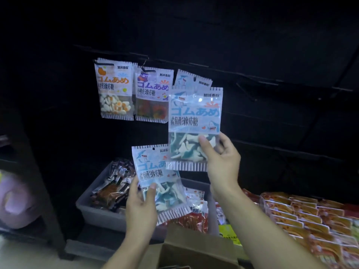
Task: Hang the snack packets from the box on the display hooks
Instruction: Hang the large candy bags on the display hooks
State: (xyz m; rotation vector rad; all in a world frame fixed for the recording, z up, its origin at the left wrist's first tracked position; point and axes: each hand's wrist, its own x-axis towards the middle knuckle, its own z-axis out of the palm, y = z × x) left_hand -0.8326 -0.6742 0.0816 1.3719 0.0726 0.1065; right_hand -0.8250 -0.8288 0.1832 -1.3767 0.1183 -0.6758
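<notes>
My right hand [221, 162] pinches a shark-gummy packet [195, 121] by its lower right corner, thumb in front, raising its top against the dark display wall [272, 94], overlapping a hung shark packet [191, 79]. My left hand [140, 206] pinches a second shark packet [155, 171] above the cardboard box [194, 249]. Two other packets [114, 90] hang leftward.
</notes>
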